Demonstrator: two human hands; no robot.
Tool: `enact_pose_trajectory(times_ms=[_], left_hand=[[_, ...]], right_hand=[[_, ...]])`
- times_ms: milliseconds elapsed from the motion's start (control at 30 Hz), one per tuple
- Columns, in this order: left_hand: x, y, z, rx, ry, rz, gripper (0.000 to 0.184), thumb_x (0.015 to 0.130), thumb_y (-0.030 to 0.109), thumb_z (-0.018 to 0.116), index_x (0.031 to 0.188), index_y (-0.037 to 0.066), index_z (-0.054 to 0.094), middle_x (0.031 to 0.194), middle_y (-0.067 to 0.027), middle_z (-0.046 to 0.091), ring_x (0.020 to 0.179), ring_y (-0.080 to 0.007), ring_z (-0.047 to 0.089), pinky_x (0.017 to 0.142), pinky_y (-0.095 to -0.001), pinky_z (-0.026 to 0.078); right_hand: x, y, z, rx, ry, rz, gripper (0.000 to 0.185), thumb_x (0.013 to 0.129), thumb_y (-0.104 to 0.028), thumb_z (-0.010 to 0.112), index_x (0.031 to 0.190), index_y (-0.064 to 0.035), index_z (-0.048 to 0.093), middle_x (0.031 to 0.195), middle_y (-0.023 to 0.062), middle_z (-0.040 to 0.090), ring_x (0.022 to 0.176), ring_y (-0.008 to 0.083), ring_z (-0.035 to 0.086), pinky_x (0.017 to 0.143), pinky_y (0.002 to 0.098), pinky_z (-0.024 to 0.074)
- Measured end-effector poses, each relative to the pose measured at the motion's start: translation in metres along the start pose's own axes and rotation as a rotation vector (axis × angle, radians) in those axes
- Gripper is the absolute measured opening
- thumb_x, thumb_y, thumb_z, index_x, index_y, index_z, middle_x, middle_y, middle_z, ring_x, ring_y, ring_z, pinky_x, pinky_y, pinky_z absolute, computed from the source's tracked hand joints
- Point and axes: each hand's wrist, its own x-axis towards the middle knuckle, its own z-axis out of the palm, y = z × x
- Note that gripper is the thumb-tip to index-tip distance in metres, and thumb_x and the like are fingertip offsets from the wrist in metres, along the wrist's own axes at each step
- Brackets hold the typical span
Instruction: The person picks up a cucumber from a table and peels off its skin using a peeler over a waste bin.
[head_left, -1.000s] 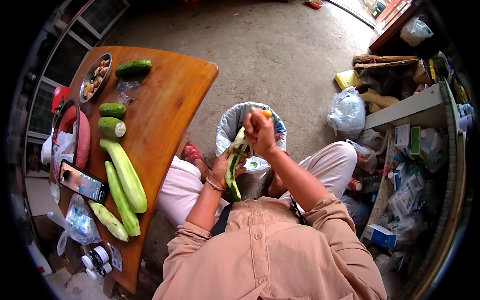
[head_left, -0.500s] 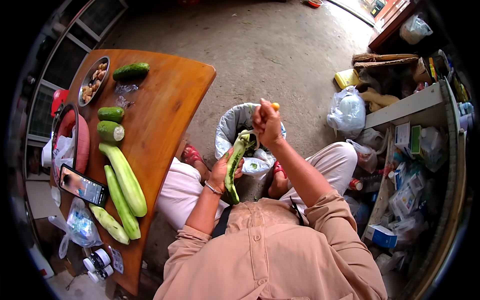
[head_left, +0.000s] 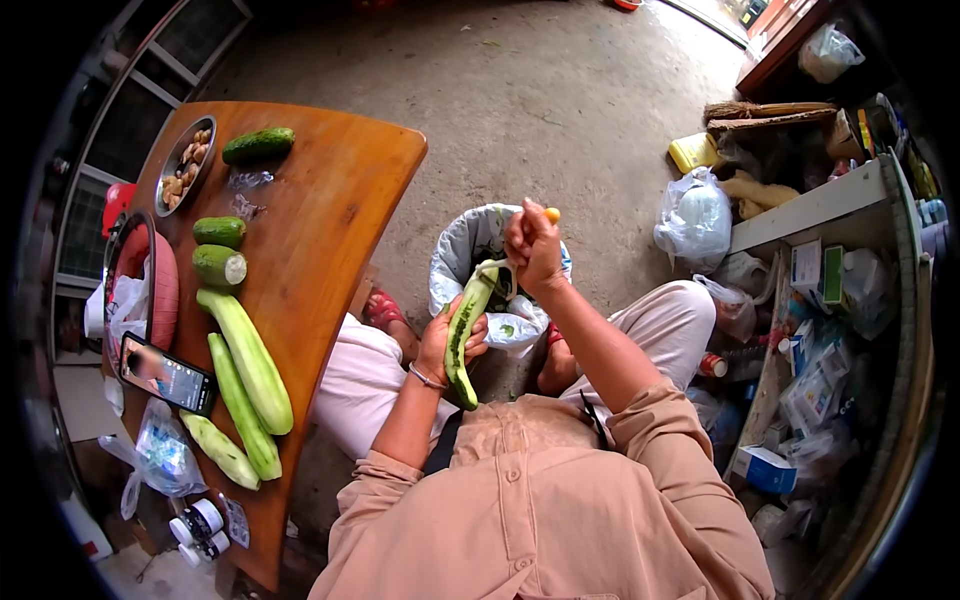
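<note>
Wrapped round a partly peeled green cucumber (head_left: 469, 335) is my left hand (head_left: 438, 345), low between my knees. The cucumber slants, with a dark green strip of skin left along it. My right hand (head_left: 536, 245) is closed on a tool with an orange-yellow handle end (head_left: 552, 214); a pale part of the tool touches the cucumber's upper end. Below both hands stands a bin (head_left: 447, 262) lined with a white bag, with green peelings inside. Peeled long cucumbers (head_left: 247, 360) and green pieces (head_left: 219, 265) lie on the wooden table (head_left: 330, 215) to the left.
On the table are a metal bowl (head_left: 187, 165) of brown pieces, an unpeeled cucumber (head_left: 258, 146), a phone (head_left: 166, 373) and a red basket (head_left: 163, 285). A plastic bag (head_left: 165, 450) hangs near its left edge. Bags, boxes and a shelf (head_left: 815, 215) crowd the right side.
My right hand has moved slightly down and right from its place one second ago. The cucumber in my left hand has turned, showing more pale green flesh.
</note>
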Motion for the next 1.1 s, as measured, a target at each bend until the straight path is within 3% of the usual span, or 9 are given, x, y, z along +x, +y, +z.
enact_pose_trajectory(times_ms=[133,233,333,467,567,700,933,1033,1100], left_hand=[[-0.002,0.001,0.000,0.094,0.003,0.092,0.040,0.100,0.044,0.035,0.103,0.006,0.049,0.075,-0.0071,0.046,0.054,-0.0134,0.043,0.046,-0.0244,0.035],[-0.001,0.002,0.003,0.330,0.173,0.239,0.050,0.093,0.057,0.042,0.098,0.008,0.051,0.077,-0.0020,0.052,0.057,-0.0106,0.047,0.052,-0.0231,0.039],[0.001,-0.001,0.014,0.350,0.251,0.286,0.049,0.093,0.056,0.044,0.099,0.009,0.051,0.078,-0.0024,0.052,0.059,-0.0110,0.049,0.053,-0.0228,0.040],[0.001,-0.004,0.013,0.448,0.238,0.348,0.042,0.095,0.048,0.047,0.113,0.011,0.051,0.085,-0.0030,0.057,0.065,-0.0089,0.051,0.057,-0.0203,0.043],[-0.002,-0.004,0.016,0.466,0.191,0.406,0.038,0.096,0.033,0.053,0.127,0.013,0.048,0.093,-0.0024,0.058,0.075,-0.0081,0.054,0.063,-0.0201,0.046],[-0.004,-0.009,0.033,0.638,0.281,0.545,0.049,0.093,0.015,0.060,0.138,0.012,0.042,0.104,-0.0014,0.059,0.085,-0.0070,0.056,0.072,-0.0205,0.048],[0.000,-0.011,0.019,0.818,0.243,0.609,0.052,0.089,0.007,0.064,0.137,0.009,0.043,0.107,-0.0001,0.058,0.092,-0.0074,0.056,0.079,-0.0202,0.046],[0.002,-0.011,0.017,1.056,0.323,0.722,0.050,0.085,0.007,0.068,0.132,0.009,0.049,0.106,-0.0014,0.059,0.095,-0.0109,0.057,0.081,-0.0233,0.046],[0.002,-0.010,0.019,1.311,0.404,0.910,0.048,0.080,0.006,0.071,0.125,0.008,0.056,0.102,-0.0049,0.060,0.093,-0.0159,0.059,0.081,-0.0274,0.047]], right_hand=[[0.005,-0.015,-0.009,-0.001,0.236,-0.257,0.037,0.091,-0.024,0.056,0.059,-0.0144,0.041,0.048,-0.0002,0.043,0.035,0.0064,0.032,0.031,0.0221,0.0266],[0.000,-0.020,-0.019,-0.142,0.166,-0.220,0.035,0.090,-0.026,0.058,0.061,-0.0142,0.043,0.050,-0.0007,0.045,0.036,0.0059,0.033,0.033,0.0219,0.0264],[-0.006,-0.011,-0.019,-0.417,0.160,0.102,0.029,0.087,-0.030,0.066,0.068,-0.0137,0.052,0.054,-0.0023,0.048,0.039,0.0045,0.036,0.037,0.0201,0.0246],[-0.019,-0.003,-0.010,-0.559,0.002,0.281,0.019,0.089,-0.028,0.065,0.085,-0.0096,0.061,0.060,-0.0050,0.052,0.039,0.0013,0.032,0.036,0.0184,0.0204],[-0.021,-0.005,-0.005,-0.533,-0.031,0.310,0.018,0.089,-0.029,0.064,0.089,-0.0106,0.061,0.065,-0.0037,0.055,0.042,0.0017,0.032,0.038,0.0195,0.0215],[-0.027,-0.018,0.007,-0.473,-0.075,0.326,0.020,0.089,-0.028,0.064,0.096,-0.0090,0.063,0.072,-0.0026,0.058,0.045,0.0011,0.034,0.038,0.0178,0.0231],[-0.034,-0.020,0.002,-0.680,-0.163,0.285,0.023,0.086,-0.019,0.066,0.106,-0.0074,0.064,0.082,-0.0016,0.063,0.060,0.0026,0.054,0.043,0.0170,0.0311],[-0.036,-0.023,-0.002,-0.687,-0.178,0.288,0.023,0.087,-0.018,0.064,0.107,-0.0072,0.064,0.084,-0.0001,0.065,0.061,0.0023,0.055,0.044,0.0170,0.0308],[-0.038,-0.026,-0.005,-0.714,-0.224,0.289,0.023,0.088,-0.016,0.064,0.108,-0.0064,0.064,0.084,0.0014,0.067,0.061,0.0022,0.058,0.040,0.0172,0.0288]])
